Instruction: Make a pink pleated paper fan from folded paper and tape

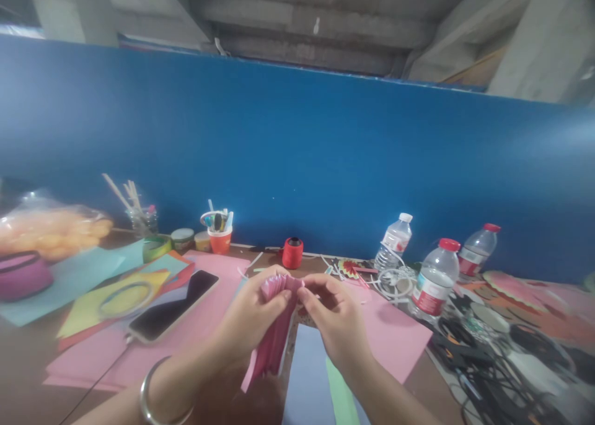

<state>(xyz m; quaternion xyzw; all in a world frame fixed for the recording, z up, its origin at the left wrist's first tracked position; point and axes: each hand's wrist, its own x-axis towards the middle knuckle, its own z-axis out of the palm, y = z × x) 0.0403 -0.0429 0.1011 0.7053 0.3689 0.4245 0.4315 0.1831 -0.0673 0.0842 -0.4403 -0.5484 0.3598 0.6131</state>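
Note:
My left hand (253, 316) and my right hand (332, 316) meet over the table's near middle. Both pinch a pleated strip of pink paper (274, 338) at its top, where the folds are bunched between thumbs and fingers. The rest of the strip hangs down toward me under my left hand. A metal bangle (155, 388) circles my left wrist. Beneath the hands lie a light blue sheet (307, 375) and a green strip (341, 400).
A phone (174, 313) lies on pink and yellow paper sheets (93, 307) at left. Farther back stand a red thread spool (292, 253), an orange cup of pens (220, 236) and tape rolls (182, 238). Three water bottles (434, 279) and tangled cables (488, 357) fill the right. A blue partition (297, 165) closes the back.

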